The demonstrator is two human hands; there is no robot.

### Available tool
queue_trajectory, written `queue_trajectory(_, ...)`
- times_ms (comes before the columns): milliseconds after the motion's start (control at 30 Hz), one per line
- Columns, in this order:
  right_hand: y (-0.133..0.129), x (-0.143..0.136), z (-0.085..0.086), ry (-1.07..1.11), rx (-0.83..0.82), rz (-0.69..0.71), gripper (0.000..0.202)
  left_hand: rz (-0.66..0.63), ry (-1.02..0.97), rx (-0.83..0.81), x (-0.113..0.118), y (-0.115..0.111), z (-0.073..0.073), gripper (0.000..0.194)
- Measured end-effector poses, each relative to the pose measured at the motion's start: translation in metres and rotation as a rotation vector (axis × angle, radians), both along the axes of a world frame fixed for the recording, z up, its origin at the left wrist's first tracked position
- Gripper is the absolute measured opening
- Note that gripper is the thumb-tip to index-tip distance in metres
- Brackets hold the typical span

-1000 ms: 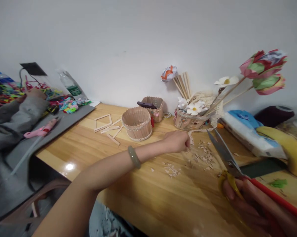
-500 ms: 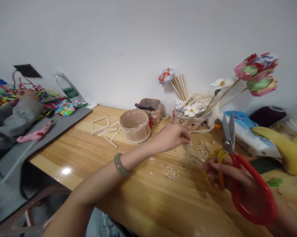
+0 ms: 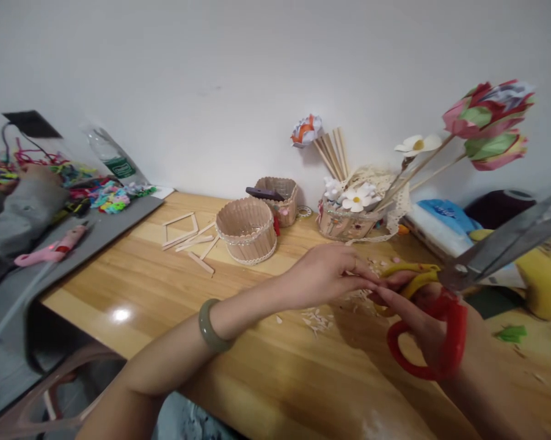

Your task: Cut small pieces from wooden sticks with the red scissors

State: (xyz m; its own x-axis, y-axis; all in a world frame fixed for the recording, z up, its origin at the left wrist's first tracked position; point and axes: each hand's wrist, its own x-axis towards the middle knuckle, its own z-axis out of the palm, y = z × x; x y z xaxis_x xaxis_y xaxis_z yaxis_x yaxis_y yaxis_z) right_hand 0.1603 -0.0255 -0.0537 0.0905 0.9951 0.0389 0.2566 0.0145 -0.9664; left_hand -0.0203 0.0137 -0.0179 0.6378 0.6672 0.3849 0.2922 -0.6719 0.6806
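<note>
My left hand (image 3: 335,275), with a green bangle (image 3: 211,327) on its wrist, reaches over the wooden table, fingers pinched together. Its fingertips meet those of my right hand (image 3: 415,311); whatever lies between them is too small to make out. Scissors with red and yellow handles (image 3: 454,336) hang on my right hand, their blades pointing up and right. Pale shavings (image 3: 317,322) lie beneath the hands. Beyond my left forearm stands a round basket of wooden strips (image 3: 248,235). A decorated basket (image 3: 349,223) behind the hands holds white flowers and lace.
Thin sticks (image 3: 201,263) lie left of the round basket. A phone (image 3: 264,194) rests on another basket (image 3: 288,211). At left are a pink glue gun (image 3: 53,247) and another person's grey sleeve (image 3: 28,208). A banana (image 3: 543,281) and a blue-white packet (image 3: 445,217) are right.
My hands have come together at the fingertips. The scissors have swung from pointing upward to pointing up and right. The view has shifted slightly.
</note>
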Motion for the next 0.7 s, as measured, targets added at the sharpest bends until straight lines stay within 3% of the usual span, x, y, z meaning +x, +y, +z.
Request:
queue_trajectory(133,0.002,0.002,-0.004,0.001,0.023,-0.003,0.03,-0.025,-0.076,-0.153,0.001,0.0,0.001,0.015)
queue_trajectory(433,-0.005,-0.004,-0.009,0.058,0.047,0.039,0.027,-0.018,-0.255,-0.726,0.004,-0.001,0.011,0.007)
queue_trajectory(700,-0.007,-0.01,0.003,0.07,0.12,0.097,0.019,-0.045,-0.239,-0.889,-0.001,0.003,0.019,0.015)
